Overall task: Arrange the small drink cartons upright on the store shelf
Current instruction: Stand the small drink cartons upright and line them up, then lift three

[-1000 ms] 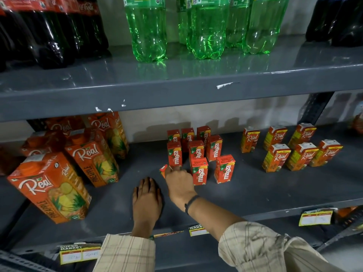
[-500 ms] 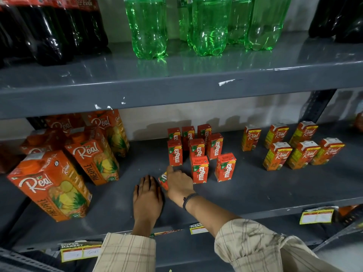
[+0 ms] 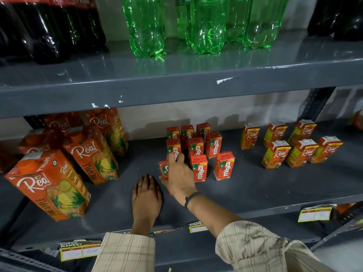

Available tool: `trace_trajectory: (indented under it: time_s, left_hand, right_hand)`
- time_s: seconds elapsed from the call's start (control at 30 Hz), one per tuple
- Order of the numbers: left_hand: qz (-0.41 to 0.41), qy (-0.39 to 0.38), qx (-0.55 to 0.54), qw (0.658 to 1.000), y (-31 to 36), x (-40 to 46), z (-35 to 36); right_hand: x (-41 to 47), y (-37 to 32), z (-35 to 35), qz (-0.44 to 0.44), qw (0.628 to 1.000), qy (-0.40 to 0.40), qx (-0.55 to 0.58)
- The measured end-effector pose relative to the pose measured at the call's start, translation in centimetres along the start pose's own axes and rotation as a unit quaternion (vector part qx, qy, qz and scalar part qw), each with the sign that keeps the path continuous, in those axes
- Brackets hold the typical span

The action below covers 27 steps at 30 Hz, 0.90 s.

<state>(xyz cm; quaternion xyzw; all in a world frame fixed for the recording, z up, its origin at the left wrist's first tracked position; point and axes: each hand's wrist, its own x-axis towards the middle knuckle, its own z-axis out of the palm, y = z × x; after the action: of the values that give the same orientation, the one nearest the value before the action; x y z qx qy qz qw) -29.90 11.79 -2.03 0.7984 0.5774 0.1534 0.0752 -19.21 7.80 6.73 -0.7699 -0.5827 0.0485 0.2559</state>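
Note:
Several small red Maaza cartons [image 3: 198, 167] stand upright in rows at the middle of the grey lower shelf [image 3: 255, 191]. My right hand [image 3: 179, 176] is wrapped around one more small Maaza carton [image 3: 163, 168], holding it at the front left corner of the group, mostly hidden by my fingers. One finger of that hand points up against the carton behind it [image 3: 173, 147]. My left hand [image 3: 147, 199] lies flat, palm down, on the shelf just left of the right hand, holding nothing.
Large orange Real pineapple cartons [image 3: 51, 185] stand at the left of the shelf. Small Real cartons [image 3: 276, 154] stand in two rows at the right. The shelf above [image 3: 176, 83] carries green bottles [image 3: 145, 26] and dark cola bottles [image 3: 45, 28]. Price labels [image 3: 315, 213] hang on the front edge.
My right hand has lifted the small carton from lying low on the shelf to a more upright pose beside the front row. The left hand stays flat in place.

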Motion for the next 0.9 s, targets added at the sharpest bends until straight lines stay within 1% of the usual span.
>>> trace_trajectory:
  time_s: [0.13, 0.2, 0.47, 0.63, 0.77, 0.9]
  left_hand:
    - [0.003, -0.004, 0.003, 1.0, 0.0, -0.1, -0.1]
    - [0.001, -0.007, 0.002, 1.0, 0.1, -0.1, -0.2]
    - [0.002, -0.008, 0.006, 1.0, 0.2, -0.2, -0.3]
    - [-0.002, -0.013, 0.01, 1.0, 0.2, -0.2, -0.4]
    - [-0.003, -0.015, 0.013, 1.0, 0.3, -0.2, -0.5]
    - [0.001, -0.012, 0.015, 1.0, 0.4, -0.2, -0.6]
  right_hand:
    - [-0.2, 0.6, -0.1, -0.009, 1.0, 0.009, 0.028]
    - [-0.3, 0.7, -0.2, -0.001, 1.0, 0.009, 0.024]
    - [0.3, -0.1, -2.0, -0.027, 0.994, -0.03, -0.098]
    - [0.5, -0.5, -2.7, -0.051, 0.992, -0.033, -0.113]
    - [1.7, -0.4, -4.1, -0.098, 0.986, -0.104, -0.086]
    - [3.0, -0.4, -5.8, -0.166, 0.96, -0.194, -0.112]
